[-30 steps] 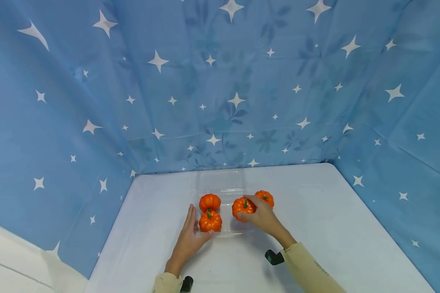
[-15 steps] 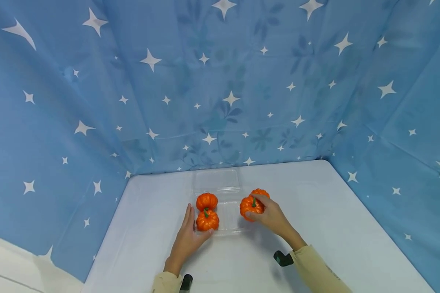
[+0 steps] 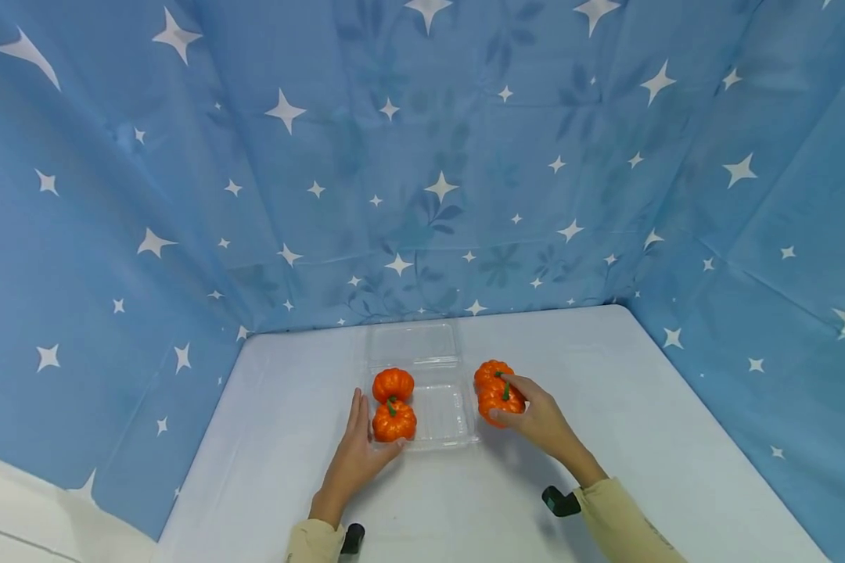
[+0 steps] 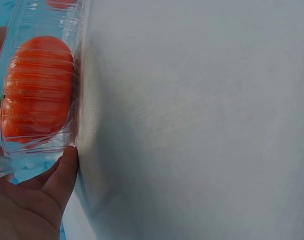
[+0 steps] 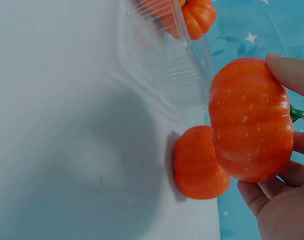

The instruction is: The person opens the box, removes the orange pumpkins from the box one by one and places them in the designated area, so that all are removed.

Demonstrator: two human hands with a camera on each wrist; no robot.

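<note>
A blue curtain point(image 3: 366, 180) printed with white four-pointed stars rises behind and to both sides of the white bench point(image 3: 605, 391). On the bench is a clear plastic container point(image 3: 442, 410); taking it as the centre of a clock face in the head view, its lid point(image 3: 413, 342) lies open at 12 o'clock. The left hand point(image 3: 357, 453) is at 8 o'clock, spread, straight fingers along the container's 9 o'clock wall and thumb at the near edge around 7. The right hand point(image 3: 541, 422) is at 3 o'clock, thumb and fingers pinching the held pumpkin point(image 5: 252, 120), which is orange, raised off the bench and outside the container. A resting pumpkin point(image 5: 197, 162) sits on the bench at 2 o'clock; whether these two touch I cannot tell. Inside the container, the far pumpkin point(image 3: 393, 381) is at 10 o'clock and the near pumpkin point(image 3: 394, 424) between 8 and 9. The held pumpkin's green stem point(image 5: 301, 115) points upward.
</note>
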